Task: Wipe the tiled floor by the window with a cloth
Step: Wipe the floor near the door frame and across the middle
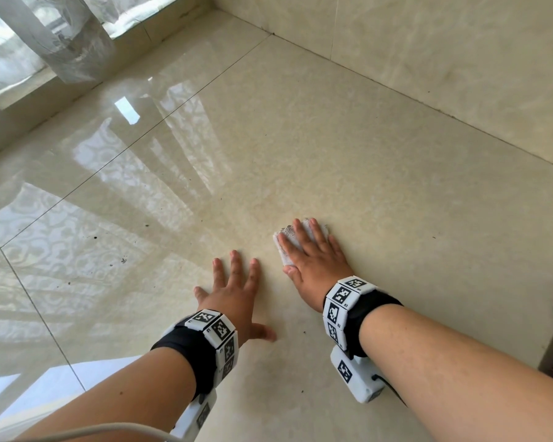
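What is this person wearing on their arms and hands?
No sleeves or gloves on the left hand or right hand. Each wrist has a black strap ringed with white blocks printed with black square markers, plus a white marked module beneath. A pale cable trails by the left module, a dark cable by the right.

Behind your left hand [233,298] and right hand [316,266]: a black wrist strap [186,346] each, ringed with white blocks [342,301] bearing black-and-white square markers. A white box [355,376] with another marker sits under each forearm. Black lead [393,390] off your right box, white cable [109,429] by your left.
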The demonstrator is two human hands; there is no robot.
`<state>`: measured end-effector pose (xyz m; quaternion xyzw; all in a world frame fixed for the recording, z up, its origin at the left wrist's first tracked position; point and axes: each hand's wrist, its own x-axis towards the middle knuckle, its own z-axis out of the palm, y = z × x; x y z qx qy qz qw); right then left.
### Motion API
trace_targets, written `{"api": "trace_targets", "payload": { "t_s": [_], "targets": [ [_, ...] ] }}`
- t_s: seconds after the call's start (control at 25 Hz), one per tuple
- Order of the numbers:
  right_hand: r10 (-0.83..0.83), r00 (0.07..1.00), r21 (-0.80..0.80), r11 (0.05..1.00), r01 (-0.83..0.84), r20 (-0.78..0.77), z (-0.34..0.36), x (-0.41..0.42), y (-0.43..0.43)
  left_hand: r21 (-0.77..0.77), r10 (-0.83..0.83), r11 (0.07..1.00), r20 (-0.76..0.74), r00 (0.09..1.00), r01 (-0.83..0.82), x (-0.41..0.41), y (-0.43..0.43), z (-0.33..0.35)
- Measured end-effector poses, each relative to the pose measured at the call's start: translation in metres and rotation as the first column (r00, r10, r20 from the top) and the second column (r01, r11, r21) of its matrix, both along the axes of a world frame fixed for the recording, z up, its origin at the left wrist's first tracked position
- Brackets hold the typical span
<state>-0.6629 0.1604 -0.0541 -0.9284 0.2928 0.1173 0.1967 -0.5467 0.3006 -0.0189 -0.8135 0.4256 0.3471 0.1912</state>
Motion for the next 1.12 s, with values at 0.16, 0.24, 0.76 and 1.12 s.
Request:
{"api": "trace_targets", "payload": {
  "t_s": [0.16,0.24,0.76,1.12],
  "targets": [
    [-0.127,0.992,-0.040,0.991,0.126,-0.004,0.005,-0.021,-0.026,-0.006,-0.002,1.000,-0.028,1.000,0.002,-0.004,0.000,0.001],
    [-0.213,0.977,-0.080,0.974,0.211,-0.024,0.007,-0.036,-0.044,-0.010,-0.008,1.000,-0.036,0.999,0.008,-0.008,0.000,0.002],
    [-0.522,0.847,-0.154,0.849,0.506,-0.096,0.026,-0.077,-0.079,-0.030,-0.084,0.996,-0.080,0.993,0.082,-0.046,-0.014,0.016],
    [-0.137,0.990,-0.069,0.989,0.134,-0.039,0.026,-0.049,-0.002,-0.053,-0.135,0.990,-0.076,0.988,0.131,-0.063,-0.017,0.014]
  ]
}}
